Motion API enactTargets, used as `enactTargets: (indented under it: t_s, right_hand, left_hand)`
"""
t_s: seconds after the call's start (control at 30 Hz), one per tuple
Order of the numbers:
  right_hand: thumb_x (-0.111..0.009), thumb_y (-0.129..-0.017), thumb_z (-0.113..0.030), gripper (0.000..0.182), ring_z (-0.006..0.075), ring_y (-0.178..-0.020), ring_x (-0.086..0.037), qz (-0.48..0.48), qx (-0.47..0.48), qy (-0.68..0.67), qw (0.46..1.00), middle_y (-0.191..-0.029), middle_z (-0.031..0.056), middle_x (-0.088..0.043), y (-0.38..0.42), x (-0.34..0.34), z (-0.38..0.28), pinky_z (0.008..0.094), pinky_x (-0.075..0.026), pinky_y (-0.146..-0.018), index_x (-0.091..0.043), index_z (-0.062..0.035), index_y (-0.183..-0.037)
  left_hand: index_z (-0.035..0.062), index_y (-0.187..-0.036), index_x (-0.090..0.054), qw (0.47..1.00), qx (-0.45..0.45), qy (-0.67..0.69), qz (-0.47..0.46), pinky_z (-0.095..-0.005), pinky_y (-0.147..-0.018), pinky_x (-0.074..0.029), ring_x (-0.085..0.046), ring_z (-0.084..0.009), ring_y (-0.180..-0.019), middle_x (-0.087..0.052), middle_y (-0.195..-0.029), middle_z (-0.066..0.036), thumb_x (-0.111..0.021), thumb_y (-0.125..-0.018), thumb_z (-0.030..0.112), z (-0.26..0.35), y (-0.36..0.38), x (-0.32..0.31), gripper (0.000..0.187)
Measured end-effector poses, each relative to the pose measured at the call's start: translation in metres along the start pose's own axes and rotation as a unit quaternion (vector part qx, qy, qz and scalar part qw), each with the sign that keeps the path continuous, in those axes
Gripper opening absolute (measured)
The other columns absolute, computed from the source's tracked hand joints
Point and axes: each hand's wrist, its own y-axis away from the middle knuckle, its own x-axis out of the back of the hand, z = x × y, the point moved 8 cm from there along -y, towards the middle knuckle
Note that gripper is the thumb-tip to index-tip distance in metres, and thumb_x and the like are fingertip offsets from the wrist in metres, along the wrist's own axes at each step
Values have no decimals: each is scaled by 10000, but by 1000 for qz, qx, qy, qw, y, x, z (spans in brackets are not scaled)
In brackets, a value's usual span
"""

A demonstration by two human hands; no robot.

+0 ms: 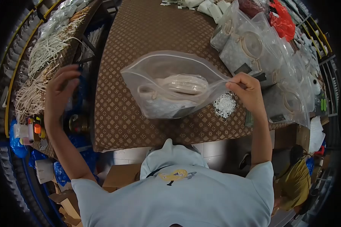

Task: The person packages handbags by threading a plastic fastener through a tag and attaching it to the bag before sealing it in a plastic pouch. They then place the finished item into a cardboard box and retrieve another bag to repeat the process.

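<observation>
A clear zip-lock bag (140, 70) stands on the brown patterned tablecloth with its mouth spread wide. Inside it sits a handbag (166, 108) with a grey-white body and beige handles, along with a beige bundle in clear plastic (189, 84). My right hand (247, 90) pinches the right corner of the zip-lock bag's mouth. Out to the left, my left hand (64, 89) is raised away from the bag, its fingers curved and apart, holding nothing that I can see. Below my right hand lies a heap of white loops or strings (224, 104).
Several bagged handbags (246, 53) crowd the table's right side, with a red plastic bag (282, 20) behind them. Bundles of straps (30, 90) cover a side table at left. A cardboard box (121, 176) stands below. Another person (295, 185) is at lower right.
</observation>
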Motion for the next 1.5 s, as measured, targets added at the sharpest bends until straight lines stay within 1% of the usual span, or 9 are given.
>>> enactTargets:
  t_s: [0.1, 0.23, 0.53, 0.67, 0.73, 0.8, 0.9, 1.1, 1.5]
  right_hand:
    - [-694, -764, -84, 98, 97, -661, -544, -18, 43, 44, 998, -722, 42, -592, -5, -13, -16, 230, -431, -603, -643, -3, -784]
    - [-694, -758, -84, 103, 123, -655, -554, -30, 98, 124, 987, -723, 52, -593, -2, -14, -30, 249, -438, -596, -640, -2, -792]
    - [-685, -750, -122, 113, 172, -670, -570, -32, 74, 92, 993, -712, 48, -594, -1, -17, -30, 289, -455, -596, -626, -31, -777]
    - [-693, -726, -134, 111, 204, -704, -579, 11, 198, 207, 958, -715, 38, -601, -3, -22, -58, 312, -466, -618, -625, -53, -761]
    - [-712, -687, -82, 132, 223, -701, -559, -12, 199, 207, 958, -719, 52, -585, -3, -28, -58, 307, -451, -604, -619, -38, -770]
    - [-711, -686, -84, 134, 224, -696, -557, -5, 205, 206, 957, -714, 51, -583, -3, -28, -56, 309, -449, -604, -614, -38, -766]
    - [-708, -686, -84, 132, 228, -687, -552, 4, 217, 206, 954, -707, 52, -579, -3, -25, -57, 315, -443, -602, -605, -40, -755]
    - [-698, -694, -83, 120, 234, -675, -544, 23, 220, 192, 956, -692, 56, -569, 2, -21, -56, 320, -438, -598, -590, -44, -729]
    - [-695, -709, -114, 96, 224, -688, -559, -17, 242, 195, 950, -704, 34, -602, -3, -36, -68, 322, -453, -586, -610, -69, -715]
  left_hand:
    - [91, -1120, -605, 990, -140, -16, -3, -420, -1017, -351, -414, -242, -1251, -486, -1304, -85, -744, -695, 225, 93, -15, -64, 466]
    - [124, -1093, -625, 935, -265, -189, -141, -451, -1088, -221, -476, -286, -1170, -577, -1161, -92, -738, -665, 298, 129, -15, -110, 476]
    - [33, -803, -664, 977, -24, -55, -203, -366, -787, -414, -588, -237, -647, -629, -717, -90, -672, -722, 145, 66, -24, -85, 138]
    - [31, -909, -656, 979, -55, -97, -172, -379, -853, -414, -589, -254, -688, -638, -790, -100, -688, -719, 183, 92, -30, -89, 246]
    - [26, -1001, -627, 958, -239, -156, -17, -405, -957, -362, -578, -252, -788, -639, -896, -98, -701, -709, 231, 157, -26, -97, 364]
    - [37, -1069, -599, 946, -285, -152, -35, -443, -1040, -273, -554, -241, -902, -628, -945, -93, -702, -700, 266, 193, -21, -135, 447]
    - [66, -941, -637, 935, -330, -128, -15, -442, -1020, -278, -543, -220, -919, -618, -865, -69, -678, -716, 250, 220, -20, -182, 294]
    - [105, -719, -615, 935, -326, -117, -70, -398, -876, -346, -530, -188, -815, -580, -743, -20, -644, -735, 178, 213, -34, -204, 81]
    - [128, -777, -626, 944, -288, -118, -108, -437, -970, -284, -524, -180, -889, -592, -793, 15, -645, -763, 199, 157, -26, -144, 75]
